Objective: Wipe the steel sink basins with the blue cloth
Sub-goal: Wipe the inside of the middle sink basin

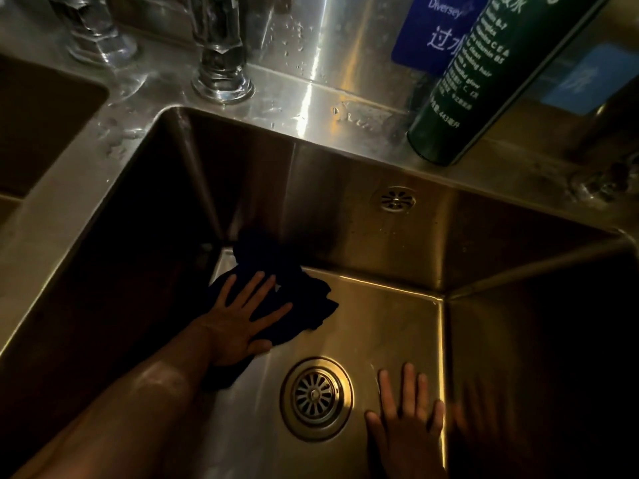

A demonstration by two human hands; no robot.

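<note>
A deep steel sink basin (380, 326) fills the view, with a round drain strainer (316, 398) in its floor. The dark blue cloth (297, 295) lies crumpled in the basin's far left corner, partly up against the back wall. My left hand (242, 319) presses flat on the cloth with fingers spread and straight. My right hand (409, 423) rests flat on the basin floor to the right of the drain, fingers straight, holding nothing. Its reflection shows on the right wall.
A dark green bottle (484, 81) stands on the rim behind the basin at right. Two tap bases (221, 70) rise at the back left. A second basin (41, 126) lies at far left. An overflow grille (396, 199) sits in the back wall. Blue labels (432, 36) hang on the backsplash.
</note>
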